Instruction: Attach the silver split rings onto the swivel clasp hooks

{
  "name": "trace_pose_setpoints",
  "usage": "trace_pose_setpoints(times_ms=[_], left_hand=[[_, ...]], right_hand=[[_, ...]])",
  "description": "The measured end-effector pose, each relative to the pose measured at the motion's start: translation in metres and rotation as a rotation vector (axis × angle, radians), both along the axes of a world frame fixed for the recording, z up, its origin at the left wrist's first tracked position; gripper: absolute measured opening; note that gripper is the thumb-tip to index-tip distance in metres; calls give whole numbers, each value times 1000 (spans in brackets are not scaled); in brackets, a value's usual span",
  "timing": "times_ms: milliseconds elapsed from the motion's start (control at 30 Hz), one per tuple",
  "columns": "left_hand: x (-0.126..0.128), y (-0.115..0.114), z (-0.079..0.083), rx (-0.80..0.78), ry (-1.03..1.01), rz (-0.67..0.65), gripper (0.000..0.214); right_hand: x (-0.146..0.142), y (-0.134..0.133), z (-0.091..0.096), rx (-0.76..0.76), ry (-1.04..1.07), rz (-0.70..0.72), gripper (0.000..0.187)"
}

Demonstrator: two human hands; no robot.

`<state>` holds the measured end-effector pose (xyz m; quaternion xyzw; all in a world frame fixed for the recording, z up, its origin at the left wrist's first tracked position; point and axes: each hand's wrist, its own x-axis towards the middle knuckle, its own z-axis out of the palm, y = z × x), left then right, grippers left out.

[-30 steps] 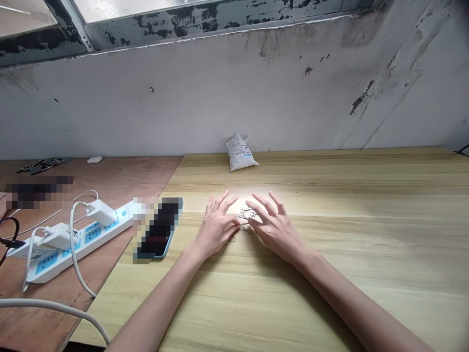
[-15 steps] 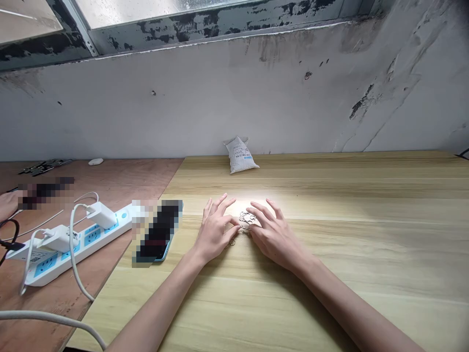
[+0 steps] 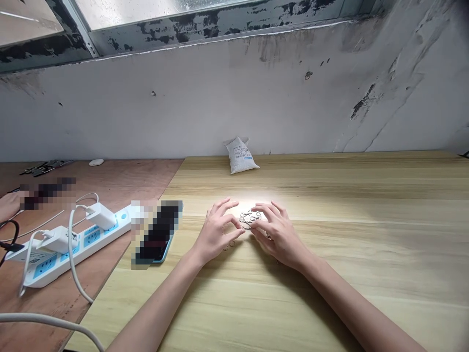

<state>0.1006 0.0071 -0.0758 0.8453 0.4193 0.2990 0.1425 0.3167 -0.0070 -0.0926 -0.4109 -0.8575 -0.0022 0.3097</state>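
Observation:
A small heap of shiny metal rings [image 3: 250, 216] lies on the light wood table between my two hands. My left hand [image 3: 216, 233] pinches thumb and forefinger together at the near left edge of the heap, on a small metal ring [image 3: 246, 228]. My right hand [image 3: 277, 237] meets it from the other side, thumb and forefinger closed at the same ring, other fingers bent over the heap. Loose rings [image 3: 232, 243] lie beneath my left palm, partly hidden. Another bit of metal [image 3: 268, 236] shows by my right hand's fingers.
A white printed packet [image 3: 242, 157] sits by the wall. To the left lie a phone [image 3: 158, 234], blurred over, and a white power strip [image 3: 84, 239] with chargers and cables. Another person's hand [image 3: 12, 205] shows at the far left edge.
My hands have shifted slightly, the right one a little to the right with its fingers more curled. More of the ring heap shows between them.

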Motion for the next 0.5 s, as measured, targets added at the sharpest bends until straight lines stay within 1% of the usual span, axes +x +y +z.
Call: trace_pose_setpoints(times_ms=[100, 167, 267, 400, 500], left_hand=[[0, 1, -1, -8, -24, 24, 12], [0, 2, -2, -11, -18, 16, 13], [-1, 1, -1, -14, 1, -11, 10], [-2, -1, 3, -3, 5, -15, 10], [-3, -1, 6, 47, 42, -12, 10]], right_hand=[[-1, -1, 1, -7, 20, 11, 14], [-1, -2, 2, -10, 34, 15, 14], [-1, -3, 4, -29, 53, 17, 15], [3, -2, 6, -92, 71, 41, 15], [7, -1, 9, -145, 62, 61, 14]])
